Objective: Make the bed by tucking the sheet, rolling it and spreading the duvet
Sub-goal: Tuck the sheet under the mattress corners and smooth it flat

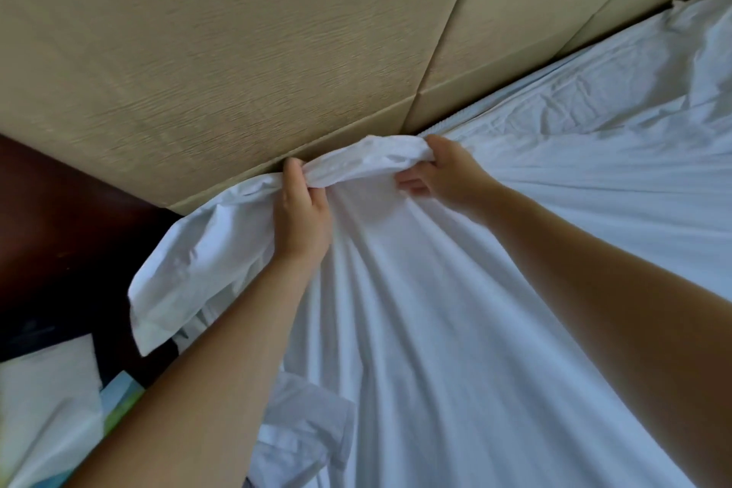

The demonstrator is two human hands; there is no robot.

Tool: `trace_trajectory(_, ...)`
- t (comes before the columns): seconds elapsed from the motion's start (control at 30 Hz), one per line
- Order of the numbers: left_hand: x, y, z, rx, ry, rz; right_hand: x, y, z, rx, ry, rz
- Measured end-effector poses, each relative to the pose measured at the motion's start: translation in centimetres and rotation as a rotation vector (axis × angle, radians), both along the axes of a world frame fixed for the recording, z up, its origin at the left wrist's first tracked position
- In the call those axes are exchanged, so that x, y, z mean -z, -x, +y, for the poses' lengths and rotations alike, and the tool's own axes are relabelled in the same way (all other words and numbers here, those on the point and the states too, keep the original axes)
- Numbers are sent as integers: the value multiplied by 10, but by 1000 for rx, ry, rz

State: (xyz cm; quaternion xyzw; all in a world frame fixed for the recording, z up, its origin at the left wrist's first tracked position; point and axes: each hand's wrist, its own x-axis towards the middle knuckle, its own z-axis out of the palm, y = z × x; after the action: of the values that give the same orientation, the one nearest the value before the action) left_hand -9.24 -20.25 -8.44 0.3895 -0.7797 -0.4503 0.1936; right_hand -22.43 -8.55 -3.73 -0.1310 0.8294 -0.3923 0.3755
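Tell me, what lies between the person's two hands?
In the head view, a bunched roll of white fabric sheet spans from left hand to right hand.

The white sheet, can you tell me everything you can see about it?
The sheet is plain white, thin-looking cloth, wrinkled, with long folds fanning out from its top edge. That edge is bunched into a roll right by the beige padded headboard, where the left hand and the right hand both grip it. The rest lies spread out to the right, and a loose corner hangs down on the left, not tucked in.
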Motion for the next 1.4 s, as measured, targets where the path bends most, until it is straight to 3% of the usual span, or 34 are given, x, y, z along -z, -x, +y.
trace_trajectory(0.2, 18, -3, 3, 69, 120, -30, 19, 9, -8, 17, -36, 50)
trace_trajectory(0.4, 22, -13, -13, 308, 82, -286, 39, 17, -14, 6, -45, -2)
trace_trajectory(0.53, 23, -9, -24, 457, 140, -360, 53, 14, -21, -90, -56, 23)
trace_trajectory(0.7, 20, -10, -25, 564, 192, -454, 63, 10, -24, -54, -40, 84)
trace_trajectory(0.8, 11, -27, -9, 556, 316, -306, 64, 9, -27, -15, -82, 108)
trace_trajectory(0.97, 16, -41, 18, 622, 422, -173, 66, 2, -31, -109, -209, 324)
trace_trajectory(1.07, 27, -25, 15, 617, 525, -318, 77, -5, -27, -223, -295, 515)
trace_trajectory(1.17, 33, -11, 5, 592, 538, -465, 82, -6, -24, -268, -303, 577)
trace_trajectory(1.27, 37, -3, 1, 578, 528, -558, 80, -4, -18, -281, -213, 592)
trace_trajectory(1.4, 35, 19, 2, 524, 418, -652, 78, -21, 13, -253, -82, 756)
